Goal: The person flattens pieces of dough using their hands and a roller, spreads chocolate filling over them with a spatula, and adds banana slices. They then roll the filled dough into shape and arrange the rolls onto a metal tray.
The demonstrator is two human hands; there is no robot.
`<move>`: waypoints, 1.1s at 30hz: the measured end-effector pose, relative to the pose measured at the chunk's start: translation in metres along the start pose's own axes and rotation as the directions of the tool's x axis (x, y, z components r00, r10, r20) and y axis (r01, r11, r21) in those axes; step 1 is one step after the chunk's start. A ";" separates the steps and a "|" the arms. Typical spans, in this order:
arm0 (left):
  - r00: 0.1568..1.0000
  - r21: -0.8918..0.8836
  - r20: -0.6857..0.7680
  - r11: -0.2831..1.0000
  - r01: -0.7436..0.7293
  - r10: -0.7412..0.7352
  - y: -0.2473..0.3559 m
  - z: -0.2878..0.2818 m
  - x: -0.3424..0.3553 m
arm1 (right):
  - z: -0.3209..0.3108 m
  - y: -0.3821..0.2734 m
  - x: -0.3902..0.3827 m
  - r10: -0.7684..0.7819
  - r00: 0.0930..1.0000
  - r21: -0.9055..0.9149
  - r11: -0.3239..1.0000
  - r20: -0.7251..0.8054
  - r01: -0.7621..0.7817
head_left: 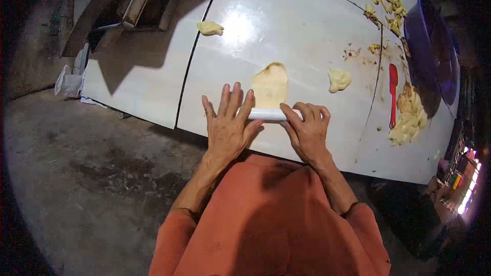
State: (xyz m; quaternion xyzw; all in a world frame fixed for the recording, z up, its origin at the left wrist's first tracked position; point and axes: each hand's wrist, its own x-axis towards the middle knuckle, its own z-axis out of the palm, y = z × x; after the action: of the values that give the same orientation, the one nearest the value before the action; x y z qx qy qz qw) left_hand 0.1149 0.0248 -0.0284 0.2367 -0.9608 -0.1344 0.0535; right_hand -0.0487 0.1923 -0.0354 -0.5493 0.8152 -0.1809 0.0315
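Note:
A white rolling pin [268,114] lies crosswise at the near edge of a flattened sheet of pale dough [271,87]. My left hand [226,122] rests on the pin's left end, its fingers stretched out and spread. Curled over the right end, my right hand [309,127] grips the pin with its fingers and thumb. Beyond the pin, the dough forms a long, rounded strip on the white tabletop [302,36]. One lump of dough [339,79] sits to the right of the strip, and another lump [209,28] lies farther off to the left.
At the right are a red spatula [393,92], a large heap of dough [410,117] with brown filling and a purple basin [427,46]. Several small dough pieces [391,5] lie scattered at the far right. Metal trays [125,20] stand at the far left.

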 end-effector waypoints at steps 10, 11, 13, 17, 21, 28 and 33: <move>0.989 0.037 -0.133 0.996 0.076 -0.070 -0.018 0.011 0.083 | 0.007 0.017 0.081 0.147 0.989 -0.207 0.968 0.013 -0.142; 0.983 0.054 -0.176 0.997 0.062 -0.052 -0.024 0.013 0.100 | 0.010 0.022 0.094 0.212 0.977 -0.246 0.947 -0.003 -0.207; 0.978 0.022 -0.194 0.996 0.083 -0.078 -0.030 0.013 0.131 | 0.014 0.030 0.121 0.277 0.960 -0.221 0.935 -0.035 -0.278; 0.952 0.072 -0.296 0.993 0.097 -0.072 -0.043 0.016 0.187 | 0.021 0.053 0.173 0.308 0.938 -0.241 0.909 -0.162 -0.340; 0.930 0.209 -0.368 0.976 0.056 0.025 -0.059 0.021 0.247 | 0.013 0.083 0.217 0.169 0.942 -0.425 0.859 -0.291 -0.285; 0.933 -0.090 -0.332 0.980 -0.177 0.138 -0.068 0.012 0.224 | -0.013 0.053 0.149 -0.021 0.999 0.107 0.994 -0.024 0.023; 0.950 -0.116 -0.213 0.960 -0.254 0.226 -0.074 -0.007 0.196 | -0.034 0.045 0.151 -0.033 0.999 0.054 0.998 0.029 0.031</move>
State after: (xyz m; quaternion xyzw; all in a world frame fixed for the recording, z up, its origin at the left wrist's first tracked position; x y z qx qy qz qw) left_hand -0.0241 -0.1318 -0.0346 0.1255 -0.9603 -0.1706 0.1816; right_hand -0.1562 0.0795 0.0040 -0.5639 0.8006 -0.1948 0.0554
